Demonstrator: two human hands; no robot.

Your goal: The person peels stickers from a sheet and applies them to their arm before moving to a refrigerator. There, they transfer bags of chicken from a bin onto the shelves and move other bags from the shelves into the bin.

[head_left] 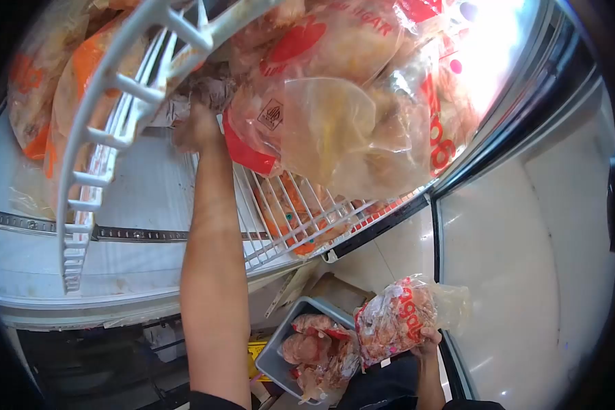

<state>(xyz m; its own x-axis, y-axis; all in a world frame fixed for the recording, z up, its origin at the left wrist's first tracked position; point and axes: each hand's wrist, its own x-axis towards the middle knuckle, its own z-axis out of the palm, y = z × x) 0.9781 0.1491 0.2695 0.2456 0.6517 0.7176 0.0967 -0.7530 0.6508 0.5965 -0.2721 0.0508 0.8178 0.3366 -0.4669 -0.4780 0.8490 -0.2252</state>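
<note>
My left arm stretches up into the chilled cabinet. My left hand [197, 130] is at the back of the shelf, against a crumpled, partly clear plastic packet [213, 87]; its fingers are mostly hidden. Large clear bags of chicken [328, 130] with red print lie just right of that hand. Low on the right, my right hand [427, 339] grips a clear bag of frozen meat [396, 318] with red lettering by its lower side. This bag is beside the rim of a grey plastic tub [270, 365], which holds several bags of meat [314, 348].
A white wire divider [92, 157] curves up on the left, with orange-marked bags [31, 102] behind it. Below the chicken bags runs a white wire rack [301, 212] over more packets. The glass door [512, 273] stands at the right, with its dark frame beside my right hand.
</note>
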